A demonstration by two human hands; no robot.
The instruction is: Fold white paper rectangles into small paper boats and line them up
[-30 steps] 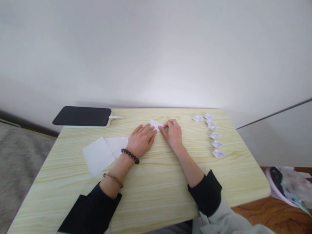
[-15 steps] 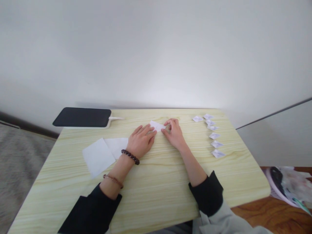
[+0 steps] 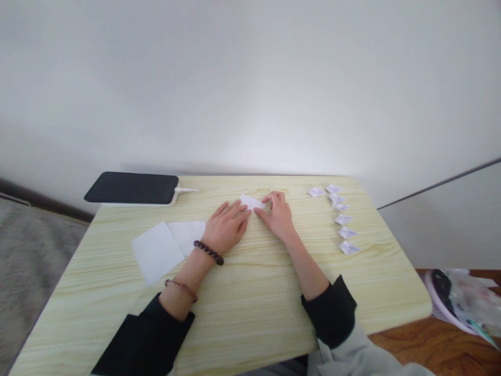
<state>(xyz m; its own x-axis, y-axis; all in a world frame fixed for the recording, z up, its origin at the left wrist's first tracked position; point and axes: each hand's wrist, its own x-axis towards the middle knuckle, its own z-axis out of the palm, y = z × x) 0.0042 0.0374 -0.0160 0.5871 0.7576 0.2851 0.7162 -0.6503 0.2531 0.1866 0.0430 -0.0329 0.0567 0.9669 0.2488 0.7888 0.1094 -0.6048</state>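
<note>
A small folded piece of white paper [image 3: 251, 201] lies on the wood-grain table between my two hands. My left hand [image 3: 226, 227] rests palm down at its left end, holding the paper against the table with its fingertips. At the right end, my right hand [image 3: 277, 214] pinches the paper, with thumb at the near edge and bent fingers behind. The fingertips cover both ends of the paper. Beside my left hand lie two white paper sheets [image 3: 157, 253], one overlapping the other and partly hidden by the hand.
Several folded white paper boats [image 3: 346, 233] stand in a column on the right side of the table [image 3: 258, 313]. A black-screened phone [image 3: 133, 188] with a white cable [image 3: 187, 190] lies at the back left. A white wall closes off the back. A bin [image 3: 450, 297] stands on the floor, right.
My right thumb has slid a little left along the near edge of the folded paper. My left hand stays in place. The view has shifted very slightly.
</note>
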